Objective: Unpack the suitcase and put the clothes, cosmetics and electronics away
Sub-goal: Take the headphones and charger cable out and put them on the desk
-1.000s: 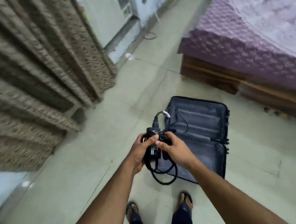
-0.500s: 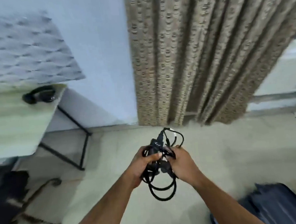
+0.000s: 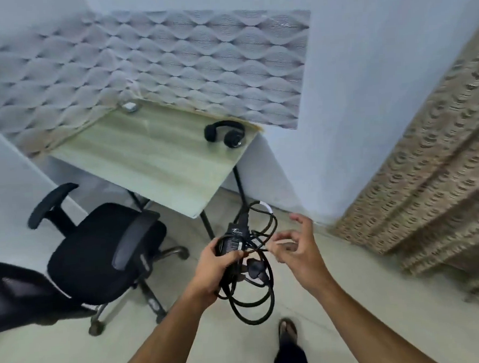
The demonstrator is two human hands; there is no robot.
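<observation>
While my left hand (image 3: 210,270) is gripping the charger (image 3: 234,239), long axis aimed at the desk (image 3: 158,158) ahead, my right hand (image 3: 296,250) is hovering alongside, loosely spread.

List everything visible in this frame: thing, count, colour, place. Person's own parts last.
charger with cable: 1, black, gripped in left hand
headphones: 1, black, desk's right end
small case: 1, white, desk's far corner
desk: 1, pale wood, against patterned wall
office chair: 1, black, left of desk
curtain: 1, brown patterned, right
left hand: grips charger
right hand: fingers loosely curled, apart from the cable, holds nothing
sandalled foot: 1, on floor
</observation>
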